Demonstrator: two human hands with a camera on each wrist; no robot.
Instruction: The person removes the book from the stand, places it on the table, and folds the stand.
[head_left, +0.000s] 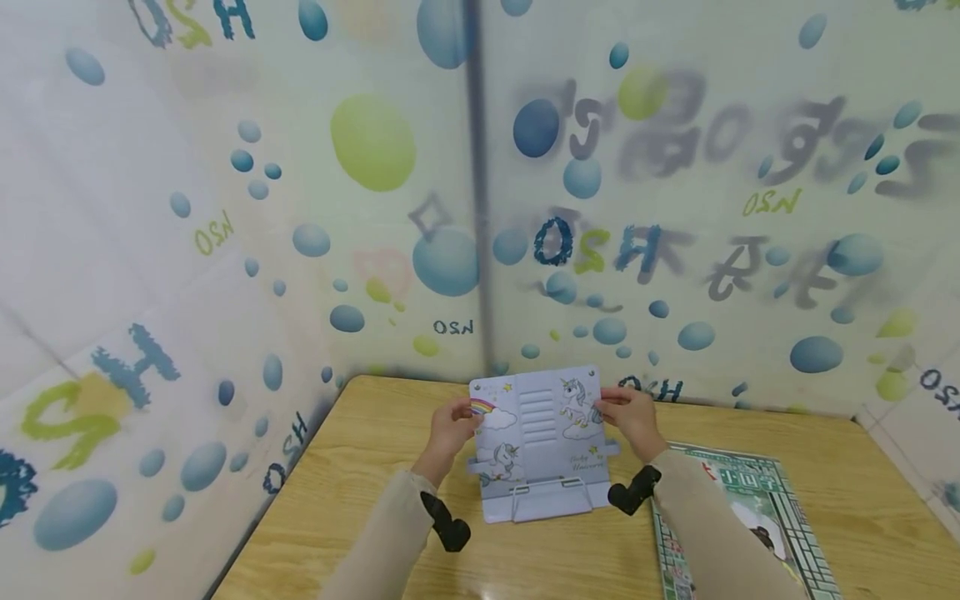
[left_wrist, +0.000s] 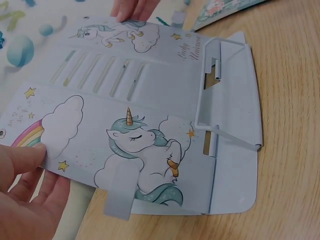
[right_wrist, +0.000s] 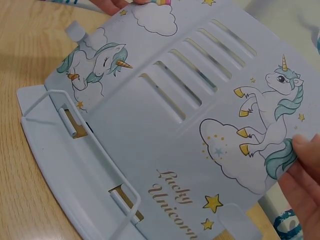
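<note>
"Holding what, and how?"
"Pinching a unicorn-printed stand (head_left: 540,456) by opposite side edges, between the fingers of the left hand (head_left: 453,427) and right hand (head_left: 632,419)."
"Placed where?"
"Tilted up over the desk (head_left: 352,475), near the far edge, before a bubble-printed sheet (head_left: 675,200)."
"Bordered by?"
"Rightward by a green magazine (head_left: 750,475), partly under the right sleeve (head_left: 701,517); leftward and frontward by bare wood."

Below your fingers (left_wrist: 57,196) you have a wood-grain table (head_left: 360,467). Beyond them you face pale walls (head_left: 300,142) spotted blue and green, with a dark vertical seam (head_left: 476,108).
</note>
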